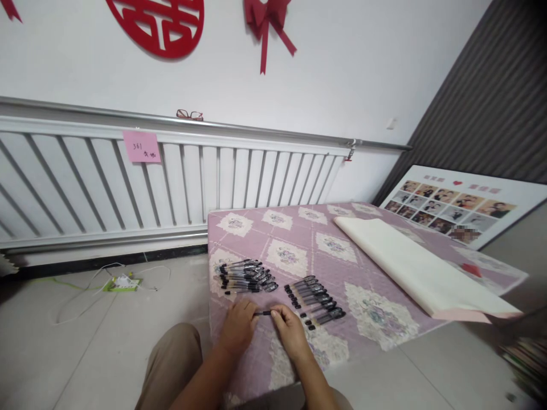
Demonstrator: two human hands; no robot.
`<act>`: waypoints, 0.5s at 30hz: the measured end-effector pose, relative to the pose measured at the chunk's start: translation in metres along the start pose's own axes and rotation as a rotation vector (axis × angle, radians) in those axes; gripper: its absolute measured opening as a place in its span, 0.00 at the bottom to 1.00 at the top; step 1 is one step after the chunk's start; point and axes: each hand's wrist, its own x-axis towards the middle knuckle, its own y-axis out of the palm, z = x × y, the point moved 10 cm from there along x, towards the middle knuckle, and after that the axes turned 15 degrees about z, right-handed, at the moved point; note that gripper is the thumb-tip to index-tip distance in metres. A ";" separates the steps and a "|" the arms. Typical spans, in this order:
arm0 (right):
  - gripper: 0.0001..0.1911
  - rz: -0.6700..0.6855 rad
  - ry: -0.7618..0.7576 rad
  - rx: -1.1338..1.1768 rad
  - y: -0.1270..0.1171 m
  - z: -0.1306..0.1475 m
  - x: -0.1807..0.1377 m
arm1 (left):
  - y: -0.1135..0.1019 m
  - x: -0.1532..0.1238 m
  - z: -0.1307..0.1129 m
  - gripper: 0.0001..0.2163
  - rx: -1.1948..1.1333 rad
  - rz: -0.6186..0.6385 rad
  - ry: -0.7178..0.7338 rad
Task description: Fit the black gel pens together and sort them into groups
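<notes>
The person is sitting at the near edge of a low surface (299,239) covered by a pink quilted cloth, with both hands close together over it. The left hand (238,329) is pinching one end of a black pen (262,312) and the right hand (291,330) is pinching the other end. Each grip is closing on the pen with thumb and fingertips while the other fingers are curling in. The pen is lying level between the two hands, near the front edge of the surface. Whether it is touching the cloth or hanging just above it cannot be told.

Just beyond the left hand, a loose pile of pens (245,276) is lying on the cloth, their barrels pointing roughly left to right. Just beyond the right hand, a row of pens (316,302) is lying side by side, set apart from the pile. Farther right, a long cream-white sheet (423,267) is stretching diagonally across the surface.

Behind the surface, a white radiator (171,182) is running along the wall with a pink note (142,147) stuck on it. A pair of glasses (190,115) is resting on the pipe above. A framed photo collage (461,208) is leaning against the dark wall at the right.
</notes>
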 end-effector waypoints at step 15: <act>0.15 -0.200 -0.036 -0.284 -0.007 -0.007 0.028 | -0.017 -0.001 0.010 0.10 -0.076 -0.151 -0.037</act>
